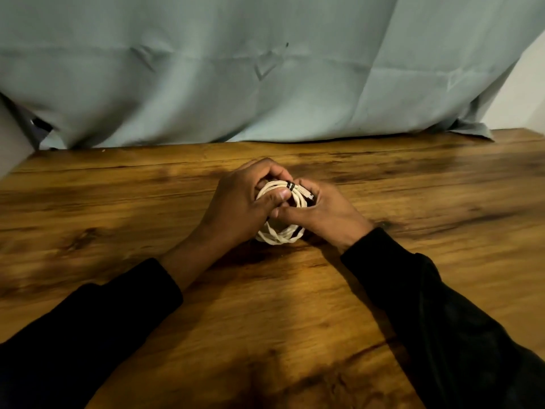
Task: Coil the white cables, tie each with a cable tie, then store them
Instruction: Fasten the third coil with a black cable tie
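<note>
1. Nearest the camera, two black sleeves reach forward over the wooden table and converge toward its middle
2. Between the hands, held just over the tabletop, sits the white cable, wound into a small round coil; its lower loops show below the wrists and its upper loops between the fingers
3. On the coil's left side, the left hand grasps it, fingers curled over the top and thumb pressing across the strands from the front
4. On the coil's right side, the right hand grasps it too, thumb reaching left until it meets the left thumb, fingers wrapped round the far right edge
5. At the top of the coil, between the two sets of fingers, a dark band crosses the strands, likely the cable tie, and just right of it the cable's plug end points toward the right hand
6. My reading: the tie lies at the far top of the coil, nearer the right fingers, so the right hand is best placed to pull it tight while the left steadies the loops; whether it is already fastened I cannot tell
7. Beyond the hands, bare wood runs back to a pale blue cloth hanging behind the table
</note>
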